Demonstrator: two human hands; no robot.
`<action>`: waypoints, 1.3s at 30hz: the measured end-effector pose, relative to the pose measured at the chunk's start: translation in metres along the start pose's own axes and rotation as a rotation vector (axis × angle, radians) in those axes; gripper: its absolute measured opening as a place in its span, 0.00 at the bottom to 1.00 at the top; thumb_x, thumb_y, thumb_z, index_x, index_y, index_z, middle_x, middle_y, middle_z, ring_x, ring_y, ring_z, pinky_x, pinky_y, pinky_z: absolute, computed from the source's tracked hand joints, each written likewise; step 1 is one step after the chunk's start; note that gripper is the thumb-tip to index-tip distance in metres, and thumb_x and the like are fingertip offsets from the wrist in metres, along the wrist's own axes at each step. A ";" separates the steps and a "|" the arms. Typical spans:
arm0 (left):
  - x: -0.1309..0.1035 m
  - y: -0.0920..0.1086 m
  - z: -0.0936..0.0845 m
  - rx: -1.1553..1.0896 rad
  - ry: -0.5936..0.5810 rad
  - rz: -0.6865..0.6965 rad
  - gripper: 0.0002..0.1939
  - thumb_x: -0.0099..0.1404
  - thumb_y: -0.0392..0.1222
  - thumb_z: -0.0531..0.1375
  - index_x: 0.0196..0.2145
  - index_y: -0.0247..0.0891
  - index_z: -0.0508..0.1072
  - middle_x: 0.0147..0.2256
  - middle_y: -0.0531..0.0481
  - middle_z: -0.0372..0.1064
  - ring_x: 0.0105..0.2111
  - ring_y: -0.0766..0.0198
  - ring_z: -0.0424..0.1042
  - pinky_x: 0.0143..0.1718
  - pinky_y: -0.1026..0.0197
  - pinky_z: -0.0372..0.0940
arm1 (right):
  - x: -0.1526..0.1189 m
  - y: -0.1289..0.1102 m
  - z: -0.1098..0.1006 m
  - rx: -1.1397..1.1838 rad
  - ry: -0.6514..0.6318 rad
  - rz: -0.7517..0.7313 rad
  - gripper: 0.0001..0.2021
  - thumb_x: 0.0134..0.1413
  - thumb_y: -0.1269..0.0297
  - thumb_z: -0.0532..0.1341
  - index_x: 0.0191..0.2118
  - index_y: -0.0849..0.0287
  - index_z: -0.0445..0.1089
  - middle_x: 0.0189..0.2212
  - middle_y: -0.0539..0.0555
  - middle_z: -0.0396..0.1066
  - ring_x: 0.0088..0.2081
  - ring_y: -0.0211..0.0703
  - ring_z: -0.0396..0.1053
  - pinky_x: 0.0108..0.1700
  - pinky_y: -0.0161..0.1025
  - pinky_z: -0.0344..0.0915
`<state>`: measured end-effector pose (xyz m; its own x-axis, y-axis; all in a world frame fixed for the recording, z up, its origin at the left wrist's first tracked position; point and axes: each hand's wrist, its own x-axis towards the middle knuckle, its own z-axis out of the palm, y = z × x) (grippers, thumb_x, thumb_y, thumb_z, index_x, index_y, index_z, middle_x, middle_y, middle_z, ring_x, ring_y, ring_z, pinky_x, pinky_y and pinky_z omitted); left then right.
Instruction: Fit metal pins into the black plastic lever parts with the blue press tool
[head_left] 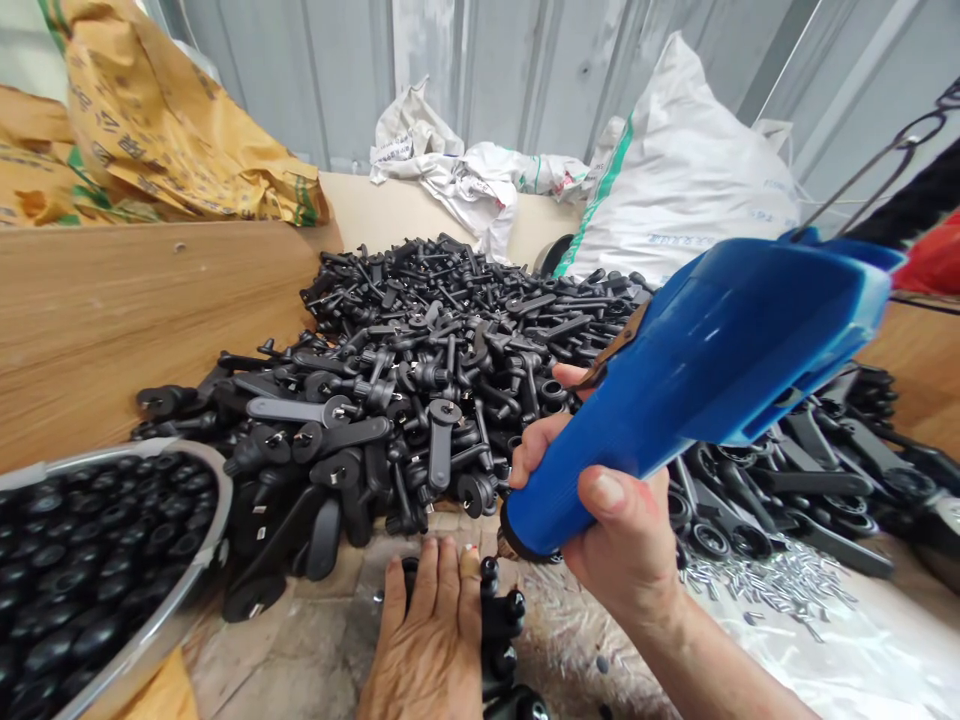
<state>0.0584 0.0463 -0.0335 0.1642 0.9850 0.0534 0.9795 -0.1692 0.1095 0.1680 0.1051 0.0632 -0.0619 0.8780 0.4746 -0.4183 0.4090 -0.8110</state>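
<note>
My right hand [626, 520] is wrapped round the blue body of a power screwdriver [637, 390], its thumb across the near side and a finger by the brown lever [619, 345]. The tool slants down to the left, and its working tip is hidden. Beside it, my left hand [431, 630] lies palm down with fingers stretched forward. Under and along its right edge sit small black plastic parts [501, 625], partly covered by the hand. Just beyond the fingers begins a large heap of black plastic arms with round ends [442, 360].
A tub [221, 500] of round black knobs stands at left. Loose silver screws [784, 585] lie at right near more black arms [806, 480]. A metal hook [862, 180] runs from the tool's rear. Wooden boards [150, 310], yellow sacks [172, 120] and a white sack [690, 170] border the heap.
</note>
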 end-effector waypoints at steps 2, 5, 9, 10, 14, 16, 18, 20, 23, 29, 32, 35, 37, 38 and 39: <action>0.000 0.000 0.000 0.002 -0.001 0.000 0.25 0.57 0.36 0.46 0.53 0.31 0.59 0.55 0.39 0.50 0.57 0.48 0.50 0.55 0.39 0.48 | -0.001 0.002 -0.002 0.001 -0.010 0.004 0.37 0.37 0.55 0.67 0.55 0.52 0.52 0.22 0.47 0.68 0.24 0.42 0.65 0.23 0.37 0.59; 0.000 0.001 0.000 0.007 -0.001 -0.003 0.25 0.56 0.33 0.45 0.53 0.31 0.59 0.55 0.40 0.50 0.56 0.49 0.51 0.55 0.39 0.48 | -0.002 0.004 -0.003 -0.017 0.002 -0.001 0.36 0.38 0.56 0.67 0.55 0.53 0.52 0.22 0.47 0.68 0.24 0.43 0.65 0.23 0.37 0.59; 0.000 0.001 0.000 0.020 0.008 0.000 0.27 0.54 0.31 0.45 0.53 0.31 0.59 0.55 0.41 0.51 0.56 0.49 0.51 0.54 0.39 0.50 | -0.002 0.003 -0.003 -0.013 -0.002 -0.003 0.36 0.37 0.59 0.66 0.54 0.53 0.52 0.21 0.47 0.68 0.23 0.42 0.65 0.23 0.37 0.59; 0.000 0.001 0.000 0.023 0.015 0.003 0.27 0.54 0.32 0.46 0.53 0.31 0.59 0.55 0.41 0.51 0.56 0.49 0.51 0.54 0.39 0.50 | -0.001 0.003 -0.003 -0.010 -0.006 -0.004 0.36 0.38 0.60 0.66 0.54 0.53 0.52 0.21 0.47 0.68 0.23 0.42 0.65 0.24 0.37 0.59; 0.000 0.002 -0.001 0.035 0.032 0.007 0.28 0.52 0.35 0.47 0.53 0.30 0.59 0.55 0.39 0.51 0.56 0.48 0.52 0.54 0.39 0.50 | -0.001 0.002 -0.002 -0.019 -0.009 -0.018 0.32 0.38 0.62 0.65 0.52 0.53 0.54 0.20 0.46 0.68 0.23 0.41 0.65 0.24 0.37 0.60; 0.000 0.002 -0.001 0.054 0.034 0.017 0.30 0.50 0.35 0.48 0.53 0.28 0.60 0.54 0.38 0.52 0.56 0.47 0.52 0.54 0.39 0.50 | -0.002 0.002 -0.002 -0.043 0.005 -0.024 0.31 0.37 0.62 0.66 0.50 0.53 0.56 0.20 0.46 0.67 0.22 0.41 0.64 0.23 0.37 0.60; -0.001 0.001 0.001 0.083 0.047 0.033 0.30 0.49 0.35 0.48 0.52 0.28 0.60 0.54 0.37 0.52 0.55 0.47 0.52 0.53 0.39 0.52 | -0.003 0.002 0.000 -0.058 0.012 -0.020 0.29 0.36 0.61 0.66 0.48 0.53 0.58 0.20 0.47 0.67 0.21 0.40 0.63 0.21 0.36 0.58; -0.001 0.000 0.005 0.111 0.067 0.051 0.29 0.51 0.33 0.47 0.52 0.28 0.61 0.54 0.37 0.53 0.55 0.47 0.53 0.53 0.39 0.52 | -0.005 0.002 0.001 -0.056 0.001 -0.002 0.27 0.36 0.62 0.66 0.46 0.54 0.60 0.20 0.47 0.66 0.21 0.40 0.63 0.20 0.35 0.57; -0.001 -0.001 0.010 0.136 0.102 0.064 0.26 0.55 0.32 0.45 0.52 0.29 0.62 0.54 0.38 0.54 0.55 0.47 0.54 0.52 0.38 0.53 | -0.007 0.003 0.003 -0.059 -0.012 0.008 0.21 0.36 0.65 0.66 0.41 0.56 0.63 0.20 0.47 0.66 0.22 0.39 0.63 0.20 0.35 0.57; 0.000 -0.004 0.011 0.069 0.060 0.088 0.30 0.49 0.38 0.53 0.52 0.29 0.62 0.53 0.35 0.55 0.54 0.42 0.55 0.52 0.35 0.50 | -0.008 0.005 0.003 -0.322 -0.068 0.001 0.10 0.34 0.64 0.66 0.20 0.58 0.62 0.20 0.49 0.65 0.20 0.38 0.60 0.19 0.35 0.56; -0.001 -0.004 0.009 -0.007 0.065 0.083 0.32 0.49 0.47 0.54 0.52 0.31 0.63 0.54 0.37 0.56 0.55 0.41 0.53 0.54 0.36 0.49 | -0.009 0.003 0.004 -0.441 -0.182 0.020 0.15 0.33 0.63 0.65 0.14 0.58 0.55 0.15 0.48 0.59 0.17 0.35 0.55 0.17 0.34 0.53; -0.003 -0.003 0.005 -0.052 0.084 0.066 0.38 0.51 0.61 0.50 0.52 0.30 0.62 0.54 0.37 0.55 0.56 0.42 0.51 0.54 0.38 0.49 | -0.011 0.001 0.005 -0.361 -0.264 -0.008 0.16 0.31 0.64 0.65 0.13 0.57 0.53 0.13 0.45 0.54 0.16 0.33 0.51 0.17 0.33 0.51; -0.004 0.000 0.001 -0.051 0.085 0.067 0.44 0.48 0.66 0.49 0.53 0.29 0.61 0.54 0.35 0.55 0.56 0.42 0.51 0.55 0.37 0.47 | -0.012 0.003 0.004 -0.276 -0.221 0.039 0.14 0.31 0.65 0.65 0.15 0.58 0.55 0.15 0.46 0.56 0.18 0.33 0.52 0.18 0.33 0.52; -0.004 0.001 -0.001 -0.052 0.081 0.063 0.46 0.46 0.69 0.49 0.53 0.29 0.61 0.54 0.34 0.54 0.56 0.42 0.51 0.56 0.37 0.45 | -0.012 0.004 0.002 -0.239 -0.177 0.070 0.13 0.32 0.65 0.65 0.16 0.58 0.57 0.16 0.47 0.58 0.18 0.34 0.54 0.19 0.33 0.53; -0.005 0.001 -0.003 -0.054 0.071 0.053 0.49 0.44 0.71 0.48 0.53 0.28 0.60 0.55 0.34 0.53 0.56 0.42 0.50 0.56 0.38 0.44 | -0.011 0.004 0.000 -0.201 -0.122 0.088 0.12 0.32 0.65 0.65 0.18 0.58 0.59 0.17 0.47 0.60 0.19 0.35 0.56 0.19 0.34 0.54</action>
<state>0.0584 0.0413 -0.0311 0.2052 0.9700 0.1304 0.9615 -0.2247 0.1580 0.1668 0.0971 0.0545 -0.2038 0.8810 0.4270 -0.2181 0.3843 -0.8971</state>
